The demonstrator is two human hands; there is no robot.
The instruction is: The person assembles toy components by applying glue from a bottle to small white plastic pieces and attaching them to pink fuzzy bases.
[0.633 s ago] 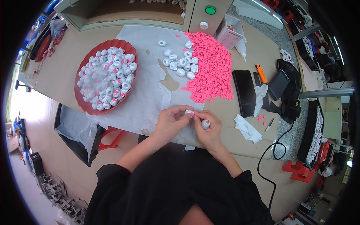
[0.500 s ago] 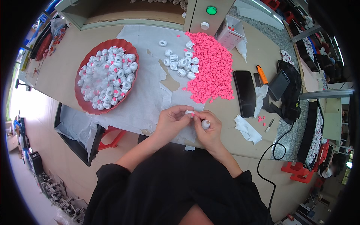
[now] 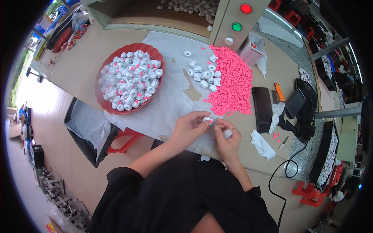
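My left hand pinches a small white ring-shaped piece with a pink bit on it. Just to its right, my right hand is closed around a white squeeze bottle. The bottle's rounded end shows between the fingers; the rest is mostly hidden. A pale tip by the right fingertips points at the white piece. Beyond my hands lies a heap of small pink pieces, with several loose white ring pieces along its left side. A red scalloped bowl on the left is piled with white pieces carrying pink bits.
White paper covers part of the table. Toward the right lie a black phone, an orange-handled cutter, crumpled tissue and another white nozzle bottle. A cabinet with buttons stands behind; a black tray sits lower left.
The view has shifted, so the table things sit further right and lower, and a red light shows on the cabinet. My right fingertips have drawn slightly away from the white piece.
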